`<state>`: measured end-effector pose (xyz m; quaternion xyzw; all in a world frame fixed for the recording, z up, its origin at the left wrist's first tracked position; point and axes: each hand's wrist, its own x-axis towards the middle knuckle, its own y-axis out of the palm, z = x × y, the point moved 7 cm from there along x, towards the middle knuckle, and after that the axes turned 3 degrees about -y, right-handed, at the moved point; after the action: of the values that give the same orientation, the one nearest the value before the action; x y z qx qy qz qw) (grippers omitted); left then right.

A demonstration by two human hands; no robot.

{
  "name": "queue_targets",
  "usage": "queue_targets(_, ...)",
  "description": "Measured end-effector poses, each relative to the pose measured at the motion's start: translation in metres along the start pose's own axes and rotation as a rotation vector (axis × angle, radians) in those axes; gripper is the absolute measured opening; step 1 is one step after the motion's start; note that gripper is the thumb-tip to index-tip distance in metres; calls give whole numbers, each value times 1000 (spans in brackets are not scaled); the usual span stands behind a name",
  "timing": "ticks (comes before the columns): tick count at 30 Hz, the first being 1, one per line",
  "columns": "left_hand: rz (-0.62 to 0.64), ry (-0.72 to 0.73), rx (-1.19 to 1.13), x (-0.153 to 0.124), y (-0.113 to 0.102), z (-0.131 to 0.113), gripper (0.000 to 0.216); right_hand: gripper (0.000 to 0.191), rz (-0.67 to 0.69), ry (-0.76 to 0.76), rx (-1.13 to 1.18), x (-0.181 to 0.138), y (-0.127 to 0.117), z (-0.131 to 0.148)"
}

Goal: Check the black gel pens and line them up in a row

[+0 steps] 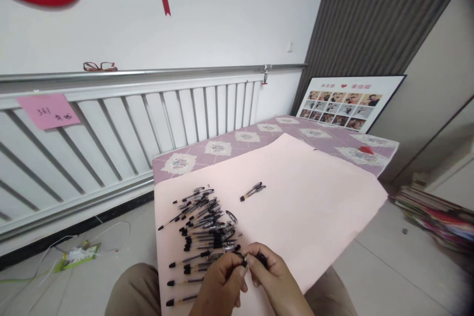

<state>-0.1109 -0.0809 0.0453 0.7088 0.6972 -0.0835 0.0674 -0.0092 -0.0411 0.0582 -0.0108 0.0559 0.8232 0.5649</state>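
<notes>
Both hands (246, 276) on pen (242, 258); note (48, 110) "361".

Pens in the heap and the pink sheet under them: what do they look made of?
The pens look like plastic: glossy black caps and grips, clear barrels catching light. The pink sheet looks like matte paper or thin card: flat, no sheen, its edge overhanging the table unsupported. The pen piece pinched between the left hand and right hand looks like the same black plastic.
</notes>
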Motion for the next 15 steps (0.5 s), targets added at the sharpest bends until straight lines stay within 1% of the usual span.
queue_targets(3,-30,15,-24,-1,-1,-2,26,31,-35,-4,23,-2,-1,5)
queue_targets(5,-39,22,-26,-2,-2,-4,26,28,-49,-14,13,-2,-1,6)
queue_targets(8,-35,22,-14,-3,-1,-5,28,27,-34,-20,-27,-1,0,6)
queue_targets(12,-34,18,0,-1,-3,-4,27,25,25,-4,-29,0,3,7)
queue_targets(15,-37,23,7,0,-4,-3,26,28,1,-5,-4,0,2,7)
